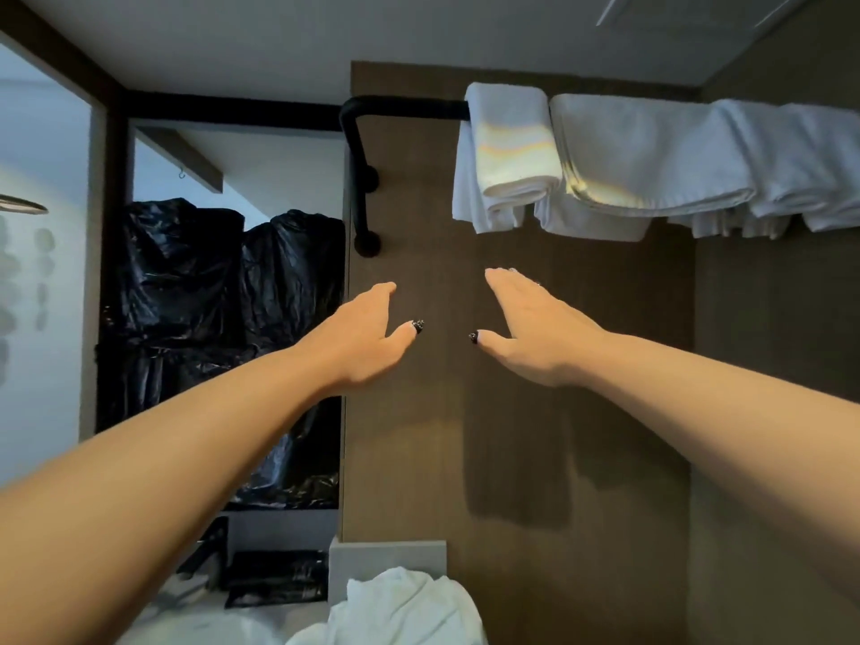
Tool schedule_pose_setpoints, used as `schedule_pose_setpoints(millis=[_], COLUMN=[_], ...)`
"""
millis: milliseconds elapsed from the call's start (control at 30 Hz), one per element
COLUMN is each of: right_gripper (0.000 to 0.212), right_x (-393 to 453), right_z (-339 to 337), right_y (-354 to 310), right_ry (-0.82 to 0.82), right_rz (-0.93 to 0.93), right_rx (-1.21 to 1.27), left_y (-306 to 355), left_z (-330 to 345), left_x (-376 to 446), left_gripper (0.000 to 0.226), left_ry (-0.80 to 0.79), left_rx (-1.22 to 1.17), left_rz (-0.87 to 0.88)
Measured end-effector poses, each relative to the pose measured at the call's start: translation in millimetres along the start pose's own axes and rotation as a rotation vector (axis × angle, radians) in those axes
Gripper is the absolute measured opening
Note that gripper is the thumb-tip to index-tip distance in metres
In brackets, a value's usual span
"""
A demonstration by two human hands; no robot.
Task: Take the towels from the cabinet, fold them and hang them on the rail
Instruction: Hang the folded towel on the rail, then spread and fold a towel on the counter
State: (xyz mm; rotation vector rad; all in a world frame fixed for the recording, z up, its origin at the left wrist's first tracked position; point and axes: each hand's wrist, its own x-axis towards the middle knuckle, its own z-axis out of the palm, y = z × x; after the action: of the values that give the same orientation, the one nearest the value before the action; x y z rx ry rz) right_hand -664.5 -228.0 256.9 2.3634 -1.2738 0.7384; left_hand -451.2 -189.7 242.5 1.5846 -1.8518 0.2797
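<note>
A black rail [405, 108] runs along the top of a brown wood panel. Several folded white towels hang over it: a narrow one [509, 146] at the left, a wide one [651, 155] beside it, more [800, 165] toward the right edge. My left hand [360, 335] and my right hand [535, 330] are raised side by side below the towels, fingers straight, holding nothing, apart from the towels. A loose white towel [400, 607] lies crumpled at the bottom centre.
The brown wood panel [512, 435] fills the middle. At the left, black plastic bags [223, 295] hang in an open recess. Dark flat packets [274, 579] lie on a shelf below. A mirror or glass pane [42, 272] is at the far left.
</note>
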Motion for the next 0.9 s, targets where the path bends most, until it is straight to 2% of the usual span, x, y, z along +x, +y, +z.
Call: schedule_pose_setpoints(millis=[400, 633, 767, 900], right_gripper=[0.079, 0.082, 0.084, 0.084], right_x=[-42, -61, -72, -83], right_z=[78, 144, 175, 207], right_y=[-102, -159, -179, -182], right_ry=[-0.096, -0.237, -0.292, -0.376], right_rz=[-0.01, -0.024, -0.062, -0.019], right_rx=[0.114, 0.076, 0.057, 0.069], left_y=[-103, -167, -194, -212], left_z=[12, 30, 55, 81], left_x=[-97, -137, -152, -167], left_gripper=[0.07, 0.071, 0.071, 0.07], left_ry=[-0.17, -0.265, -0.298, -0.346], left_rx=[-0.089, -0.134, -0.203, -0.288], left_rz=[-0.014, -0.014, -0.019, -0.055])
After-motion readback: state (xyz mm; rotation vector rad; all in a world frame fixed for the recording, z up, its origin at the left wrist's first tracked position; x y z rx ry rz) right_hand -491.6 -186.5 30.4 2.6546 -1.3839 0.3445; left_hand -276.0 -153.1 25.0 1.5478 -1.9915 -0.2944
